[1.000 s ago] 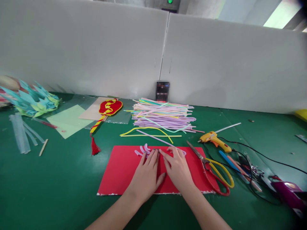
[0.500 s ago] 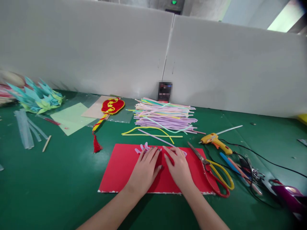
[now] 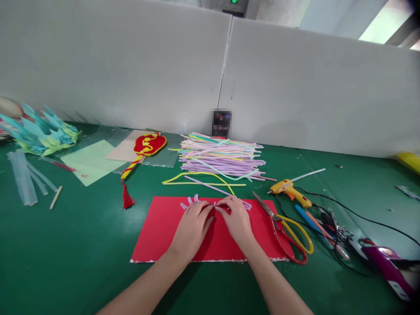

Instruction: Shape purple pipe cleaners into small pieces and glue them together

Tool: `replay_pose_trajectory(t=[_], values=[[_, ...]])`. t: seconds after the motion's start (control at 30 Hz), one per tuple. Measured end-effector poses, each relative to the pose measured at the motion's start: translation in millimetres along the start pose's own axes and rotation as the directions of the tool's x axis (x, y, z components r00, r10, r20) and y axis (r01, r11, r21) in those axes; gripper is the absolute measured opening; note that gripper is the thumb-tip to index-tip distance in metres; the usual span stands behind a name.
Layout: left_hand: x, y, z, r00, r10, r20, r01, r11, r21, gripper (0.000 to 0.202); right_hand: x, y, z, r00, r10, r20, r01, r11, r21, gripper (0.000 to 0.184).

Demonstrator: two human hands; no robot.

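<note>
Both hands rest on a red sheet (image 3: pixel 164 232) lying on the green table. My left hand (image 3: pixel 192 227) has its fingers curled and pressed together on a bent lilac pipe cleaner (image 3: pixel 192 201) near the sheet's far edge. My right hand (image 3: pixel 234 218) pinches the same lilac pipe cleaner beside it, fingertips meeting the left hand's. A straight lilac stem (image 3: pixel 210 187) runs from the pinch toward the far left.
A stack of pastel pipe cleaners (image 3: pixel 223 159) lies behind the sheet, with loose yellow ones (image 3: pixel 200 178) in front. Scissors (image 3: pixel 285 229), a yellow glue gun (image 3: pixel 288 190) with cable, pens and a purple tool (image 3: pixel 387 267) lie right. A red tasselled ornament (image 3: pixel 144 151), paper sheets, glue sticks (image 3: pixel 22 181) and teal paper shapes (image 3: pixel 42 131) lie left.
Fingers of both hands have drawn in from lying flatter on the sheet to a pinch at the lilac pipe cleaner. The view shifted slightly.
</note>
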State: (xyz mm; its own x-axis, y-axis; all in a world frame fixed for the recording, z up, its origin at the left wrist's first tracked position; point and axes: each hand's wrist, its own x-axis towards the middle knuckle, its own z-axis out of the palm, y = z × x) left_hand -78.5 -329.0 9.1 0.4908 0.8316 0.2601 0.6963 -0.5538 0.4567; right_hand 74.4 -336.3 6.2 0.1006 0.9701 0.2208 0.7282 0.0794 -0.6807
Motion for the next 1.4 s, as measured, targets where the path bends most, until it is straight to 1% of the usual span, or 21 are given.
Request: replay_pose_trajectory(t=[0.13,0.27,0.4,0.53,0.6,0.63,0.7,0.77,0.8,0.9,0.97,1.03,1.13,1.23,1.3,1.4], values=[[0.1,-2.8,1.9,1.000,0.013,-0.019,-0.013,0.999,-0.031,0.027,1.1,2.8,1.1,1.000,0.002,0.003,-0.002,1.000,0.006,0.011],[0.4,-4.1,3.1,0.997,0.039,-0.060,-0.043,0.997,-0.061,0.027,0.2,2.8,2.1,1.000,-0.028,0.003,0.029,0.999,-0.040,0.025],[0.6,-4.1,2.1,0.999,0.016,-0.038,-0.019,0.996,-0.089,0.026,-2.2,-0.9,2.9,0.996,-0.091,-0.016,0.089,0.991,-0.103,0.022],[0.9,-3.4,-0.3,0.999,-0.009,-0.039,0.003,0.990,-0.140,0.026,-3.1,-5.6,4.7,0.992,-0.119,-0.033,0.115,0.989,-0.094,0.023],[0.9,-2.6,-2.2,0.999,-0.014,-0.052,0.005,0.985,-0.170,0.024,-2.0,-7.7,4.9,0.993,-0.113,-0.037,0.112,0.993,-0.028,0.023],[0.8,-2.1,-3.4,0.998,-0.025,-0.065,0.013,0.983,-0.184,0.023,-1.3,-8.7,4.4,0.996,-0.083,-0.045,0.085,0.996,0.038,0.022],[0.6,-1.1,-6.1,0.992,-0.081,-0.096,0.059,0.975,-0.213,0.022,-0.1,-10.4,1.7,0.999,0.031,-0.044,-0.021,0.975,0.221,0.018],[0.4,-0.3,-9.1,0.982,-0.162,-0.098,0.131,0.955,-0.266,0.022,-0.4,-11.7,-2.8,0.991,0.133,0.010,-0.125,0.904,0.409,0.016],[0.4,0.1,-10.5,0.976,-0.200,-0.084,0.165,0.938,-0.305,0.022,-1.4,-12.2,-5.3,0.987,0.156,0.045,-0.158,0.861,0.484,0.017],[0.1,1.4,-14.7,0.965,-0.261,-0.009,0.232,0.870,-0.434,0.021,-6.7,-12.9,-10.9,0.980,0.160,0.120,-0.199,0.758,0.621,0.018],[-0.1,2.8,-17.2,0.962,-0.274,0.023,0.249,0.835,-0.490,0.020,-10.4,-13.5,-11.7,0.977,0.155,0.149,-0.215,0.719,0.661,0.017],[-0.3,4.3,-19.1,0.960,-0.278,0.041,0.258,0.812,-0.523,0.020,-12.9,-14.6,-10.7,0.976,0.145,0.164,-0.219,0.706,0.674,0.017],[-0.6,5.5,-20.0,0.955,-0.291,0.057,0.274,0.793,-0.545,0.019,-14.0,-16.7,-9.1,0.977,0.132,0.167,-0.209,0.734,0.646,0.018],[-0.8,4.5,-18.9,0.949,-0.310,0.052,0.288,0.788,-0.544,0.017,-13.5,-18.3,-10.3,0.978,0.109,0.178,-0.196,0.770,0.607,0.018],[-0.9,3.4,-17.7,0.947,-0.317,0.047,0.291,0.789,-0.541,0.016,-12.7,-18.5,-12.2,0.979,0.101,0.177,-0.189,0.778,0.599,0.020],[-1.3,2.6,-16.5,0.949,-0.312,0.048,0.289,0.796,-0.531,0.016,-11.6,-17.7,-14.6,0.973,0.137,0.185,-0.220,0.788,0.575,0.023]])
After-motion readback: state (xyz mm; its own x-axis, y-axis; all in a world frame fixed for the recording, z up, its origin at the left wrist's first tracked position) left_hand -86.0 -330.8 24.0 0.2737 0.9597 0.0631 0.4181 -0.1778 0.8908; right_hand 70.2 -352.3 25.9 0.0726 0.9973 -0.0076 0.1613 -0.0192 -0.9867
